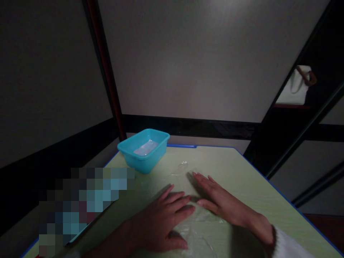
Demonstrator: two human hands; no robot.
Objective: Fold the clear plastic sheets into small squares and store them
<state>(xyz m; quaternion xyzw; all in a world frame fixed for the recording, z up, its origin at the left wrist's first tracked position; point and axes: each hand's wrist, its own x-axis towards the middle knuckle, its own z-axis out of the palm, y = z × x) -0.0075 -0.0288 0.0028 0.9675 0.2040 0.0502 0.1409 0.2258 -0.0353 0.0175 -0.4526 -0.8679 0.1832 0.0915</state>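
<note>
A clear plastic bag or sheet (177,181), thin and wrinkled, lies spread on the pale green table top (258,179). My left hand (166,220) rests over its near left part, fingers spread and pointing right, with nothing held. Across from it, my right hand (215,195) lies on the sheet's right side, fingers stretched out and thumb apart. Both palms face down, so what lies under them is hidden. The sheet's outline is hard to follow against the table.
A turquoise plastic basin (156,161) with a whitish flat item (146,147) inside stands at the back left. Pixelation hides most of a light blue-edged object (91,222) at the left. A white bag (294,87) sits on a shelf. Panels stand behind the table.
</note>
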